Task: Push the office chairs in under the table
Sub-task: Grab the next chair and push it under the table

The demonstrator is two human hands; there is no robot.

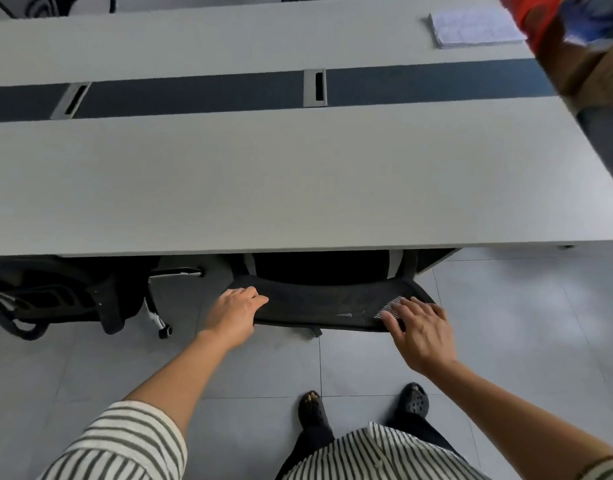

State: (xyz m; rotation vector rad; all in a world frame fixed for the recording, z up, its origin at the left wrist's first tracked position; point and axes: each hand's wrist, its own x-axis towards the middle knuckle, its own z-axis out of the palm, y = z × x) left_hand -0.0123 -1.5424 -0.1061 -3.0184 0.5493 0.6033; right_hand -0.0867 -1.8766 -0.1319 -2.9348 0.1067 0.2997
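An office: a long grey table (263,181) with cable ports (314,87), mesh office chairs (319,299), tiled floor (506,323).

The mesh chair back (319,308) is being gripped by the left hand (236,311) and touched by the flat right hand (419,332) at the table (263,188) edge.

We see grey floor tiles (506,323), a dark cable channel (194,95) with grommets, and stacked papers (475,27).
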